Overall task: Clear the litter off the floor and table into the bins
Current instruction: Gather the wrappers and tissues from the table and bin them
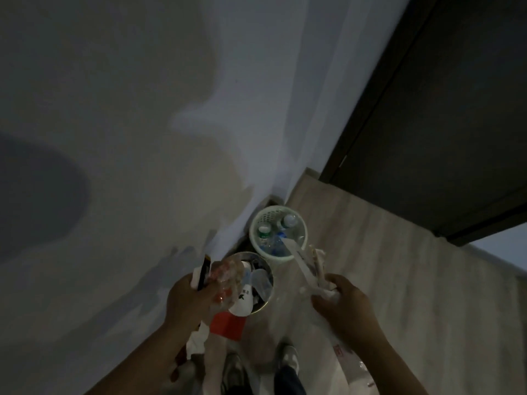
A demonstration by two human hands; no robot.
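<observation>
Hovering over near bin (271, 277), left hand (188, 300) grips wrapper bundle (228, 277) — right hand (342, 303) clutches paper strips (302, 263) pointing at white basket (252, 232).

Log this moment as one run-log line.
phase: at bins | left hand: grips crumpled wrappers by round bin | right hand: grips paper strips near white mesh bin of plastic bottles

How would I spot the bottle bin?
Find the corner where pale walls meet the light wooden floor. Of two round bins there, it is the farther: a pale perforated plastic basket. The nearer shiny-rimmed bin holds mixed litter.
</observation>
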